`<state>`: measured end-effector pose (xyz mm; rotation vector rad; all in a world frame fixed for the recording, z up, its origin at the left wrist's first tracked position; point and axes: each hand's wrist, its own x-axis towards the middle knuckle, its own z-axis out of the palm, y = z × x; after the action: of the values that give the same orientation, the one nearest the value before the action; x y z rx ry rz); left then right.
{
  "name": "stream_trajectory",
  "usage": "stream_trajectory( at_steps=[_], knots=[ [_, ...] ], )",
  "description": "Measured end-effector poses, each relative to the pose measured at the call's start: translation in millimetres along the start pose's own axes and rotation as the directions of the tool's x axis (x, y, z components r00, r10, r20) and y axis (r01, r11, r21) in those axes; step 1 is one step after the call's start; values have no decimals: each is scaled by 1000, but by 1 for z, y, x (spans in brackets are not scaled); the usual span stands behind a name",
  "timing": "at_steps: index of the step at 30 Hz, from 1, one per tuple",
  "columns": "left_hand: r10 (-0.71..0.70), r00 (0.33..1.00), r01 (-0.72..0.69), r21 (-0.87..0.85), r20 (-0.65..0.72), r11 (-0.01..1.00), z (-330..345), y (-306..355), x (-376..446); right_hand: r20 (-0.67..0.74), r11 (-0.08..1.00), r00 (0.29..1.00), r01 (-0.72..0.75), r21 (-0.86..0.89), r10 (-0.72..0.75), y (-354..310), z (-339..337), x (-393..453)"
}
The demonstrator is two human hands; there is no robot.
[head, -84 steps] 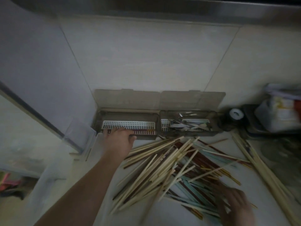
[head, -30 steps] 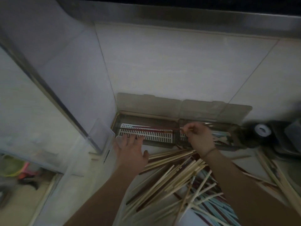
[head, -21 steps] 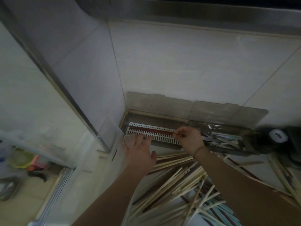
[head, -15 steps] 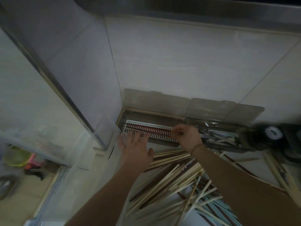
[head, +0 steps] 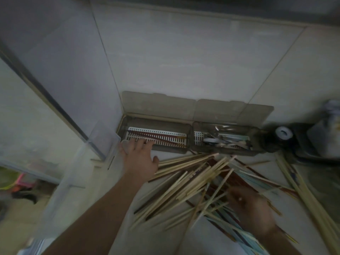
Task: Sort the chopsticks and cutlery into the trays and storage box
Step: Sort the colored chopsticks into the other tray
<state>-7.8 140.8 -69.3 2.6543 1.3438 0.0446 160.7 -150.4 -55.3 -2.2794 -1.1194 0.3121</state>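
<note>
Left hand (head: 139, 159) lies flat with its fingers stretched forward and a little spread, the thumb out to the side; the fingertips (head: 145, 142) rest on the near edge of the left tray (head: 156, 150), over the front of its white slotted insert (head: 158, 138). It grips nothing. Dark red chopsticks (head: 161, 139) lie lengthwise in that insert, showing through the slots.

Right hand (head: 252, 212) is low in the view, over the near end of the loose chopstick pile (head: 198, 179). It is smeared by motion blur, so I cannot tell how far its fingers are curled or whether they pinch a stick; it looks to be touching the pile.

That pile fans across the pale counter (head: 165, 236) between the two hands: mostly pale wooden sticks, with dark brown and light blue ones beneath and towards the right. A separate bundle of long pale sticks (head: 309, 196) lies along the right side, apart from the fan.

Just beside the left tray, to its right, stands the right tray (head: 257, 150), holding mixed cutlery (head: 226, 141), metal and pale handled pieces lying crosswise. Both trays sit against the tiled wall with their translucent lids (head: 196, 105) raised and leaning back on it. A clear plastic storage box (head: 103, 142) stands left of the left tray, touching or nearly touching the little-finger side of the left hand
</note>
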Motion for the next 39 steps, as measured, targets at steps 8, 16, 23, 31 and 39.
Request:
stream_trajectory(
  at_steps=[8, 16, 23, 31, 39],
  knots=[
    [480, 847, -504, -60, -228, 861, 2, 43, -34, -147, 940, 979, 83, -331, -138, 35, 30, -111],
    [931, 358, -931, -103, -68, 351, 46, 85, -120, -271, 928, 958, -12, -373, -97, 29, 50, -103],
    [866, 499, -867, 23, 44, 498, 59, 94, -133, -227, 883, 964, 14, -469, -135, 39, 50, -114],
    [785, 619, -784, 39, -6, 619, 64, 98, -130, -371, 920, 928, -164, -357, 21, 56, 14, -118],
    [752, 652, -757, -26, -100, 653, 64, 95, -119, -531, 914, 745, -308, 265, 405, 72, -32, -77]
  ],
)
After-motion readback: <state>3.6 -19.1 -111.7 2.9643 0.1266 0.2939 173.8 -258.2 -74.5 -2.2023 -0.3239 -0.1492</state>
